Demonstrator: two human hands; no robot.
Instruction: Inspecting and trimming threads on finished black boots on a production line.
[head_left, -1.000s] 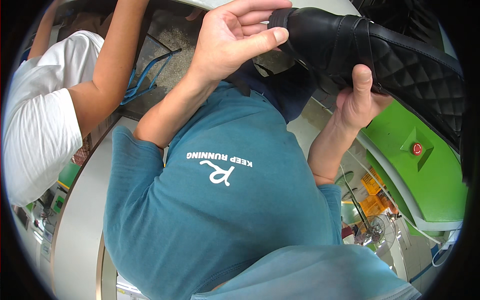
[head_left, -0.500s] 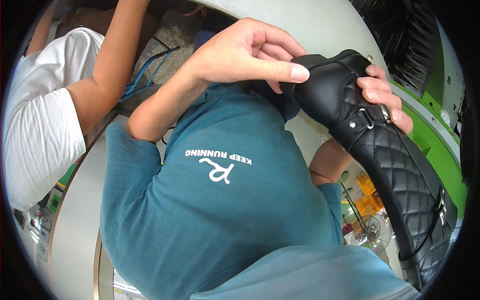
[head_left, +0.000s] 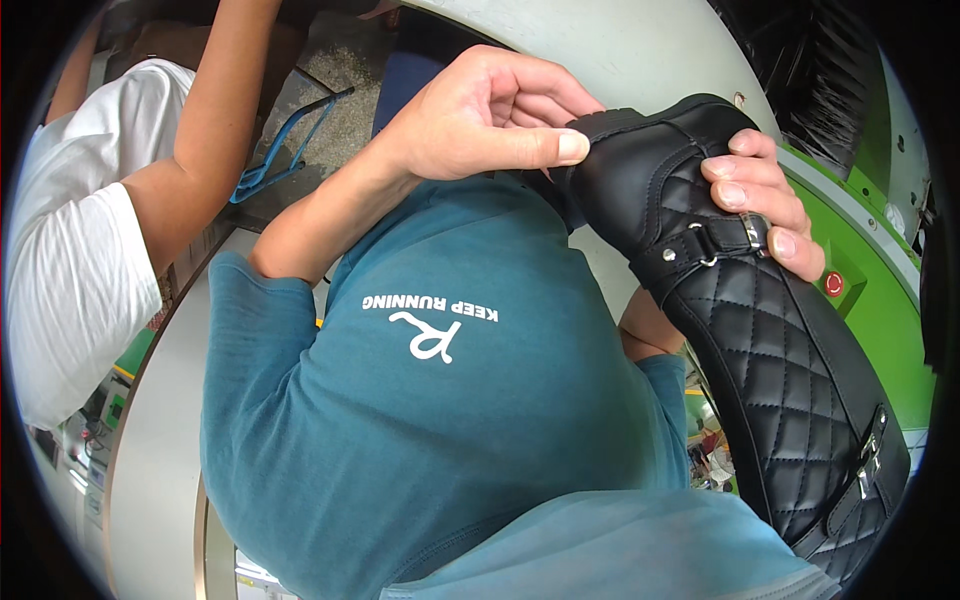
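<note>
A tall black boot point(head_left: 790, 350) with quilted panels, straps and metal buckles runs down the right side. Its foot end is uppermost and its shaft reaches toward the lower right. My left hand point(head_left: 500, 120) pinches the edge of the boot's smooth, rounded foot end between thumb and fingers; the fingertips are hidden behind it. From the far side my right hand point(head_left: 770, 200) wraps round the boot near the ankle strap, with several fingers showing beside a buckle. The rest of that hand is behind the boot.
To the left, a person in a white shirt point(head_left: 90, 240) sits or stands close by. A pale tabletop point(head_left: 610, 40) lies beyond my hands. Green machinery point(head_left: 870, 290) with a red button point(head_left: 834, 284) stands at the right. A blue metal frame point(head_left: 290, 150) is at the upper left.
The boot has tilted slightly and shifted a little left, showing more of its quilted side and lower buckle. Both hands keep their grip, and my left hand has moved slightly left with it.
</note>
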